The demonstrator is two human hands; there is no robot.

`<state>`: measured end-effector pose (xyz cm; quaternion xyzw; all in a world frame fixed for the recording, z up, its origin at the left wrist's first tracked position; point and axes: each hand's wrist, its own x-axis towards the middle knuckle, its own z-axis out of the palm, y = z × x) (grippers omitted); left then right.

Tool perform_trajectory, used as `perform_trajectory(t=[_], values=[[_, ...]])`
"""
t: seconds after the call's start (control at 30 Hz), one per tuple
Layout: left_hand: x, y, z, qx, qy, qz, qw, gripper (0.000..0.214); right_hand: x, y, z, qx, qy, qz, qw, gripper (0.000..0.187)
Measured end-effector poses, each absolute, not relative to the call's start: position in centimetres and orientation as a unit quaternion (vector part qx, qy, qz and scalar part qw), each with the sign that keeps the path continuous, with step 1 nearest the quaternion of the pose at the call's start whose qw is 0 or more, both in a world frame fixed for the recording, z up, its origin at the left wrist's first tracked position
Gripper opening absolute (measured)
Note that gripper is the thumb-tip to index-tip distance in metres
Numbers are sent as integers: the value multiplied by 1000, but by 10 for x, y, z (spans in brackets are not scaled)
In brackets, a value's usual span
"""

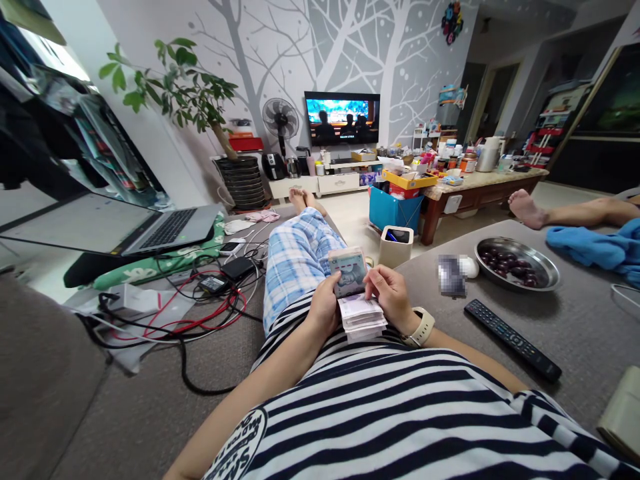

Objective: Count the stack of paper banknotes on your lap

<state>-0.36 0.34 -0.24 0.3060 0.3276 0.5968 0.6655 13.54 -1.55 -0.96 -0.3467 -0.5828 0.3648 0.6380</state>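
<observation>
I lie back on a grey sofa in a striped shirt and blue plaid trousers. Both hands hold a thick stack of banknotes (359, 315) over my lap. My left hand (324, 305) grips the stack from the left with its thumb on top. The fingers of my right hand (391, 295) pinch the top notes, and a greenish note (349, 271) is bent upright between the hands. A pale watch (424, 327) sits on my right wrist.
A black remote (513, 339) and a steel bowl of dark fruit (517, 263) lie on the sofa to my right. Another person's bare foot (526, 208) rests beyond them. An open laptop (150, 230), chargers and tangled cables (200, 313) lie at my left. A TV (342, 119) and cluttered coffee table (480, 180) stand ahead.
</observation>
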Motion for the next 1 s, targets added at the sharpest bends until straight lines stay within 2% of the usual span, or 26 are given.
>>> perform_trajectory(t=[0.27, 0.57, 0.8, 1.0], values=[[-6, -4, 4, 328, 351, 585, 654, 16, 136, -8, -13, -410, -554, 340, 640, 38], [-5, -4, 2, 348, 347, 573, 656, 31, 138, -2, -19, -442, -544, 323, 636, 30], [-4, -3, 4, 333, 353, 593, 642, 20, 138, -3, -20, -441, -569, 309, 621, 32], [-1, 0, 2, 311, 337, 597, 658, 24, 135, -9, -14, -402, -556, 330, 648, 34]])
